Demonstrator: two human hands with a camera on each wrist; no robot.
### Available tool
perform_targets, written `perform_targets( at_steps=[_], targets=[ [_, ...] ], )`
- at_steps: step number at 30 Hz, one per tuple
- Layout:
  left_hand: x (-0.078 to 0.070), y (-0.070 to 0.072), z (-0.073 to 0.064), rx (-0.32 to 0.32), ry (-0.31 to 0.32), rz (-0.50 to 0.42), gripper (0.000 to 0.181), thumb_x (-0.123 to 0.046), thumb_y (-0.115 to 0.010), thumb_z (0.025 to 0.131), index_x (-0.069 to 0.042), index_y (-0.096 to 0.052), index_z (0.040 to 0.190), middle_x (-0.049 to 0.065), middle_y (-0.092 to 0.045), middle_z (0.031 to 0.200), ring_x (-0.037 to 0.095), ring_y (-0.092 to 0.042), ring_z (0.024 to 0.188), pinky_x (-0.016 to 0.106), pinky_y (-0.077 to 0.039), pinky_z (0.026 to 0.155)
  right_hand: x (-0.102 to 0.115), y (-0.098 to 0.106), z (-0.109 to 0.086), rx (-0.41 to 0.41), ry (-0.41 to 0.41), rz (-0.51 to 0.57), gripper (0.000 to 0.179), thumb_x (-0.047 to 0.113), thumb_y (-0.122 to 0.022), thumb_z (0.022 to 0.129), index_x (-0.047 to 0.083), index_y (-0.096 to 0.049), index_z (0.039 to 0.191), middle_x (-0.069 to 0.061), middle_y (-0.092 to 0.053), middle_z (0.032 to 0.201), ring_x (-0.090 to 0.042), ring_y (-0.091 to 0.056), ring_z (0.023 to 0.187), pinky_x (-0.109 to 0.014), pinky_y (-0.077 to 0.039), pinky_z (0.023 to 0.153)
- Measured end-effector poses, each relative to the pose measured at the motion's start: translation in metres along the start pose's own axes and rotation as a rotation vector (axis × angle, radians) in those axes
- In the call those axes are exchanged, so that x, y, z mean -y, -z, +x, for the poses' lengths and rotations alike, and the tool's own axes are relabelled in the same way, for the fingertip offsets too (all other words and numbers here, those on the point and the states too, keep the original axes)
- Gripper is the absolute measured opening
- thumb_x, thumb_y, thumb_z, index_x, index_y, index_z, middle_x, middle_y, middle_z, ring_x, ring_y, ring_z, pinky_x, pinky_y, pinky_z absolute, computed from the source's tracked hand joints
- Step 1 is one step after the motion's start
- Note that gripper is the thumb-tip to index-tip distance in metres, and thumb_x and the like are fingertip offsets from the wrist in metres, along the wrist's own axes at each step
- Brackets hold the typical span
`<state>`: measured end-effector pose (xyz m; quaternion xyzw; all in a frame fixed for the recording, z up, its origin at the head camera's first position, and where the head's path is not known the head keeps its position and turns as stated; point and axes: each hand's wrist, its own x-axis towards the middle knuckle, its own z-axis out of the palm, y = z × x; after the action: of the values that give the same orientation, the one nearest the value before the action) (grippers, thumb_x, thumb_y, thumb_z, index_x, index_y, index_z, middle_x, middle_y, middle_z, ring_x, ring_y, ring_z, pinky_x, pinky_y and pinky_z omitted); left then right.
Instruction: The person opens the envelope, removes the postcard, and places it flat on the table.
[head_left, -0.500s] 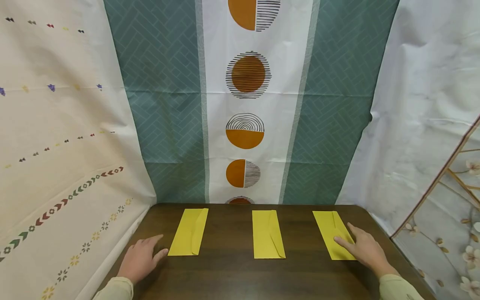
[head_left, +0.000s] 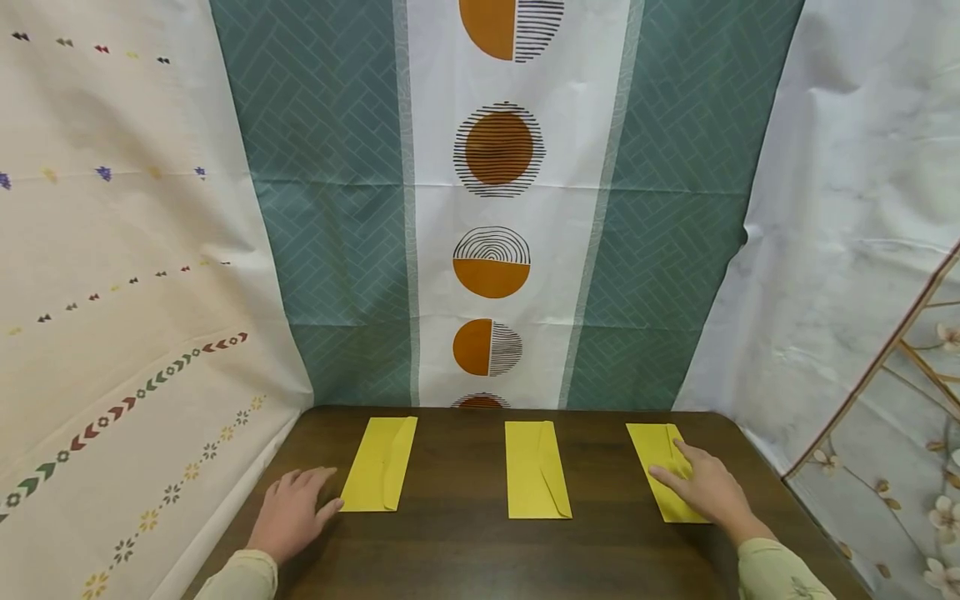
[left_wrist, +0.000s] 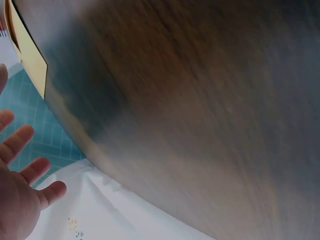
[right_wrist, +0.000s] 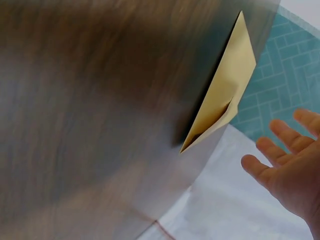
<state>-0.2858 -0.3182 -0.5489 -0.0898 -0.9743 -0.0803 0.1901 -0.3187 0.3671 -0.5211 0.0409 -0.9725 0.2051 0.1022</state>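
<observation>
Three yellow envelopes lie apart on a dark wooden table: a left envelope (head_left: 378, 467), a middle envelope (head_left: 536, 471) and a right envelope (head_left: 660, 454), each with its flap along the right side. My left hand (head_left: 291, 512), fingers spread, hovers by the lower left corner of the left envelope; whether the thumb touches it I cannot tell. Over the right envelope is my right hand (head_left: 708, 489), covering part of it. In the right wrist view its fingers (right_wrist: 285, 137) are extended with nothing held, and the right envelope (right_wrist: 225, 85) shows a slightly raised flap.
The wooden table (head_left: 450, 554) has rounded back corners. A green and white curtain (head_left: 337, 250) with orange circles hangs right behind it. Patterned cream cloth (head_left: 135, 275) lines the left side, and white floral cloth (head_left: 825, 333) the right.
My right hand has moved left, further over the right envelope. The left hand has shifted slightly to the right, closer to the left envelope. The envelopes lie as before.
</observation>
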Motion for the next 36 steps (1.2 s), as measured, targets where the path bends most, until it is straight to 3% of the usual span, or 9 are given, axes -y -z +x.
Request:
perform_targets(
  at_steps=[16, 29, 36],
  targets=[
    [-0.018, -0.012, 0.009, 0.142, 0.025, -0.041, 0.055, -0.043, -0.077, 0.097, -0.012, -0.066, 0.141, 0.020, -0.068, 0.142, 0.055, -0.060, 0.130, 0.077, -0.044, 0.104, 0.033, -0.021, 0.009, 0.038, 0.029, 0.045, 0.095, 0.065, -0.067, 0.098, -0.007, -0.047, 0.156, -0.038, -0.051, 0.154, -0.061, -0.047, 0.142, -0.074, -0.042, 0.111],
    [-0.022, -0.019, 0.012, 0.207, 0.053, -0.068, 0.057, -0.046, -0.075, 0.098, -0.014, -0.065, 0.145, 0.020, -0.064, 0.150, 0.057, -0.056, 0.135, 0.084, -0.041, 0.102, 0.045, -0.034, 0.009, 0.034, 0.062, 0.078, 0.090, 0.059, -0.071, 0.098, -0.010, -0.050, 0.152, -0.037, -0.055, 0.150, -0.059, -0.052, 0.139, -0.070, -0.044, 0.112],
    [-0.026, -0.023, 0.010, 0.237, 0.068, -0.082, 0.059, -0.048, -0.074, 0.098, -0.014, -0.065, 0.145, 0.021, -0.063, 0.150, 0.057, -0.054, 0.137, 0.087, -0.038, 0.101, 0.051, -0.041, 0.006, 0.060, 0.035, 0.104, 0.086, 0.056, -0.071, 0.099, -0.007, -0.050, 0.154, -0.036, -0.053, 0.154, -0.058, -0.048, 0.144, -0.072, -0.040, 0.115]
  ],
)
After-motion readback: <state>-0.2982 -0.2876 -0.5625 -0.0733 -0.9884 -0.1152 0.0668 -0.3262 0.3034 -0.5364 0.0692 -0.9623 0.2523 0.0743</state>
